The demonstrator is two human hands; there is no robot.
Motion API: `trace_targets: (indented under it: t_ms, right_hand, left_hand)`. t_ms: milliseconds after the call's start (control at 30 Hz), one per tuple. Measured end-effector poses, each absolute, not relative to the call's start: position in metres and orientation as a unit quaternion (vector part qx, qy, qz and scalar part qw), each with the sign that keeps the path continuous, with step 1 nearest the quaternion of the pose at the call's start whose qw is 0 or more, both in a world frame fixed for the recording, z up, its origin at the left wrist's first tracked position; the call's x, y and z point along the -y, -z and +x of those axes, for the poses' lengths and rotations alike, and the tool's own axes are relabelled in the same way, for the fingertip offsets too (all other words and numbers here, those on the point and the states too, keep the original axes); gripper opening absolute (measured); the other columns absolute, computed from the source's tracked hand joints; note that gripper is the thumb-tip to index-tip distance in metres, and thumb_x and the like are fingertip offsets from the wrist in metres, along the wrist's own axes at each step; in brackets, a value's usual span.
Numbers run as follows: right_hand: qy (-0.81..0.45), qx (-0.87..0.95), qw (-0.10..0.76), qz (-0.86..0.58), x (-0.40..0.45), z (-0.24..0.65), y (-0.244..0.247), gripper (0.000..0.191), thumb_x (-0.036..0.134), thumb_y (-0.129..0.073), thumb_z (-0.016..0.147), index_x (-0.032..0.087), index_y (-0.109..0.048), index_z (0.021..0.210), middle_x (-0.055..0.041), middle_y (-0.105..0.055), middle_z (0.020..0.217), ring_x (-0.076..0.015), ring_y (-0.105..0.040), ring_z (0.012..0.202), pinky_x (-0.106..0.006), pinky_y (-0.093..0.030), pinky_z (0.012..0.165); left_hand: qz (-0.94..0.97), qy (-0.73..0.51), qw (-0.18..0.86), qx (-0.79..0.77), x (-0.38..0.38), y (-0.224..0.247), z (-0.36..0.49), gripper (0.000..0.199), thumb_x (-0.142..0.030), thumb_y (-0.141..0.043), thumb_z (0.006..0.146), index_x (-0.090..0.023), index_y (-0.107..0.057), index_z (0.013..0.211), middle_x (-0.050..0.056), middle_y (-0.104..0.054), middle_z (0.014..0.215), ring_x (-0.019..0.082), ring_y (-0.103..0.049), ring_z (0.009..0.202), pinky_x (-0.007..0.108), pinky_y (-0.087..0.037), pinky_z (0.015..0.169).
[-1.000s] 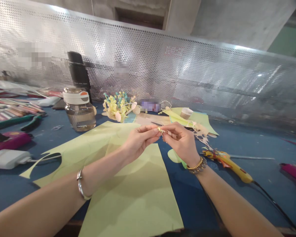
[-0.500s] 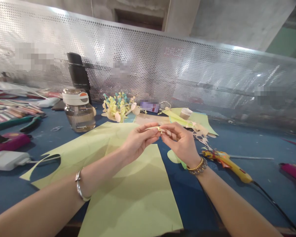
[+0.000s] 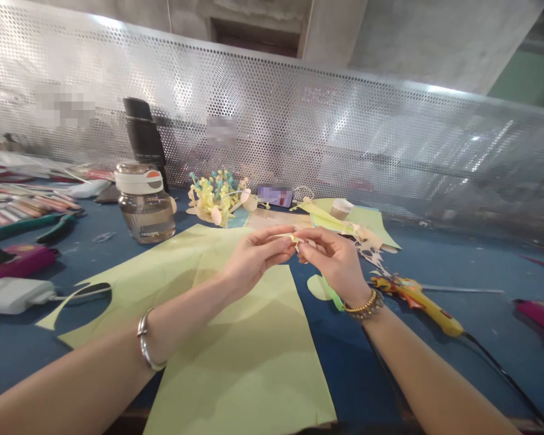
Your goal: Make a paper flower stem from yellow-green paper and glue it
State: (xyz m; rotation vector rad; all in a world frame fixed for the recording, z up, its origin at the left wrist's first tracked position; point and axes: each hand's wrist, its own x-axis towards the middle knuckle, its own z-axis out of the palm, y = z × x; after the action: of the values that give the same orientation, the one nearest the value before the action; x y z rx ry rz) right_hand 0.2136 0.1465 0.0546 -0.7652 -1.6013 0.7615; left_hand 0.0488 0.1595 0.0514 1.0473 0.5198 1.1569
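Observation:
My left hand (image 3: 258,257) and my right hand (image 3: 333,257) meet above the far end of a pale green paper sheet (image 3: 249,356). Between their fingertips is a small pale yellow paper piece (image 3: 294,240), largely covered by the fingers. Both hands are closed in a pinch on it. Under my right wrist lies a light green rounded cutout (image 3: 320,287) on the blue table. To the right of that wrist rests a yellow hot glue gun (image 3: 428,307) with a clear glue stick in its back.
A water bottle (image 3: 145,211) stands at the left behind more green paper. Yellow and blue paper flowers (image 3: 215,196) and a propped phone (image 3: 275,194) are at the back. Pliers (image 3: 58,228), a white charger (image 3: 16,294) and markers (image 3: 27,205) lie left. Paper scraps (image 3: 369,244) lie right.
My right fingers have shifted slightly and curled in closer around the small paper piece. My left hand stays nearly in place.

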Motion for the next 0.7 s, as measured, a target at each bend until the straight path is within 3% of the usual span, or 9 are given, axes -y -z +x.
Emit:
trace_targets:
  t_ms: [400,700]
  right_hand:
    - [-0.375,0.651,0.575,-0.323,-0.1501,0.2157,-0.0522,0.013,0.026,-0.067,0.077,0.021,-0.067,0.089,-0.0005,-0.069,0.077,-0.0105,-0.063,0.062,-0.025,-0.056,0.058]
    - [-0.504,0.576,0.562,-0.312,-0.1501,0.2112,-0.0516,0.021,0.029,-0.07,0.074,0.023,-0.055,0.088,0.0017,-0.068,0.074,-0.0114,-0.063,0.059,-0.025,-0.053,0.055]
  left_hand:
    - [0.495,-0.522,0.644,-0.259,-0.1566,-0.0561,0.0505,0.025,-0.021,-0.076,0.069,-0.02,-0.073,0.093,0.001,-0.072,0.08,0.007,-0.062,0.066,0.022,-0.049,0.074]
    - [0.518,-0.533,0.615,-0.264,-0.1574,-0.0537,0.0499,0.025,-0.024,-0.075,0.069,-0.02,-0.073,0.094,0.002,-0.071,0.077,0.01,-0.06,0.066,0.024,-0.047,0.07]
